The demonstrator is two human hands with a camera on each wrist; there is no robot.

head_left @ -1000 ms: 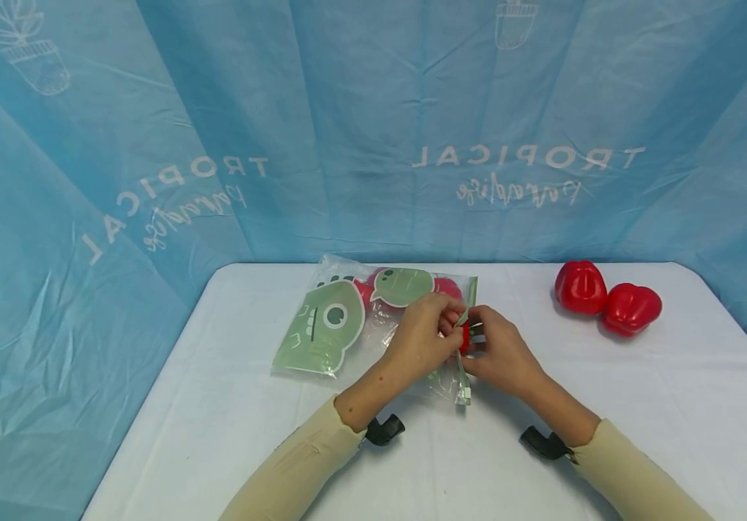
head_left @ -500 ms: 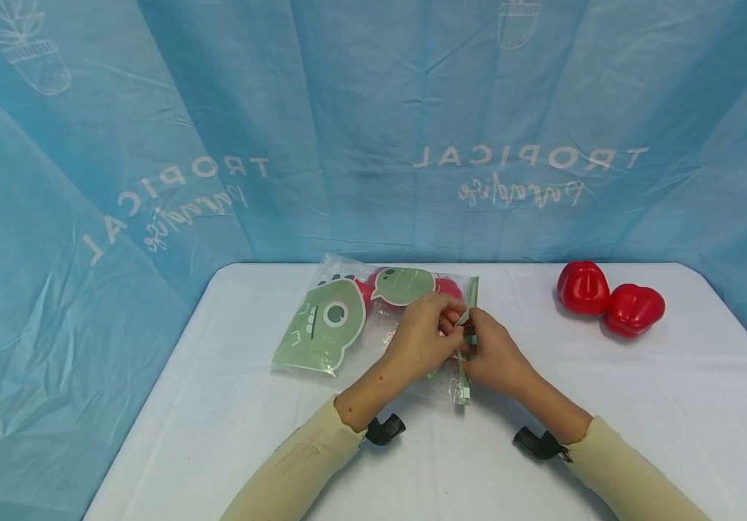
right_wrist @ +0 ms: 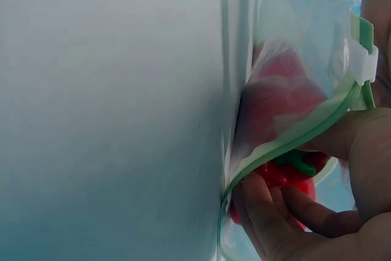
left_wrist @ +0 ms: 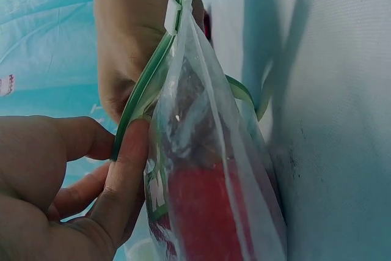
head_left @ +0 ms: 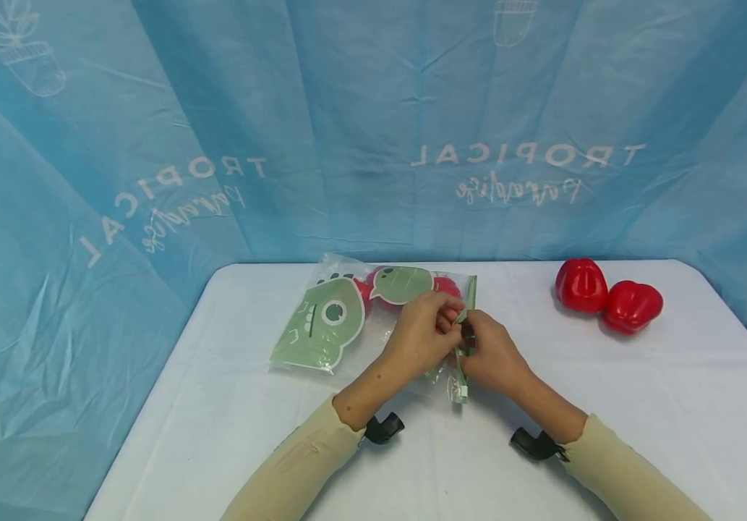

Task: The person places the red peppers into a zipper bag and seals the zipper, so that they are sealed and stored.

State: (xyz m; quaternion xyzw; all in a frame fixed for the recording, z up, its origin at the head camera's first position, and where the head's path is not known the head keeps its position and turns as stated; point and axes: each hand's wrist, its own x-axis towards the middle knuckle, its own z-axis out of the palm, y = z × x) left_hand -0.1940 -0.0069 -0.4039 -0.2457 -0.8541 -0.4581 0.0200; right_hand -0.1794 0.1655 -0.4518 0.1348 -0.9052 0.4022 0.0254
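A clear zip bag (head_left: 317,329) printed with green cartoon monsters lies on the table, its mouth towards the right. Red items show through its plastic. My left hand (head_left: 415,333) pinches the green zip edge (left_wrist: 139,90) of the mouth between thumb and finger. Inside the opening, my right hand (head_left: 497,354) has its thumb and curled fingers about a red bell pepper (right_wrist: 284,175) with a green stem. Part of that pepper is hidden by the fingers and the bag rim. A white slider (right_wrist: 365,62) sits at one end of the zip.
Two more red bell peppers (head_left: 581,286) stand close together at the back right of the white table (head_left: 217,449). A blue printed curtain (head_left: 373,130) hangs behind and at the sides. Black wrist cameras (head_left: 532,443) sit near the table under both forearms.
My right hand has moved slightly left and deeper into the bag mouth, taking the pepper in, so its red is no longer plain in the head view. My left hand keeps its place.
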